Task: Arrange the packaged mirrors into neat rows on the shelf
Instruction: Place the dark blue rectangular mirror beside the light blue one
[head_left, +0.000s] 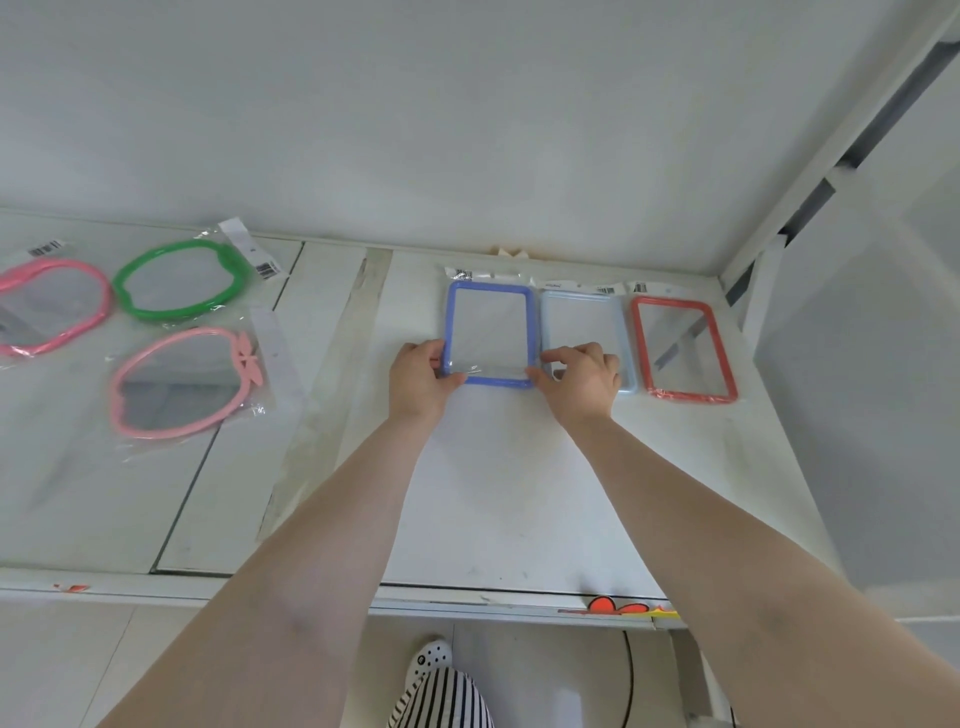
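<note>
Three rectangular packaged mirrors lie in a row at the back right of the white shelf (509, 493): a blue-framed mirror (491, 332), a pale blue mirror (584, 317) and a red-framed mirror (683, 348). My left hand (421, 379) pinches the blue mirror's near left corner. My right hand (579, 379) pinches its near right corner and partly covers the pale blue mirror. The blue mirror lies flat, side by side with the pale blue one.
On the left part of the shelf lie three apple-shaped packaged mirrors: a green one (182, 278), a hot pink one (49, 306) at the left edge and a light pink one (182, 382). The shelf's back wall (467, 130) and right side panel (857, 364) close in the space.
</note>
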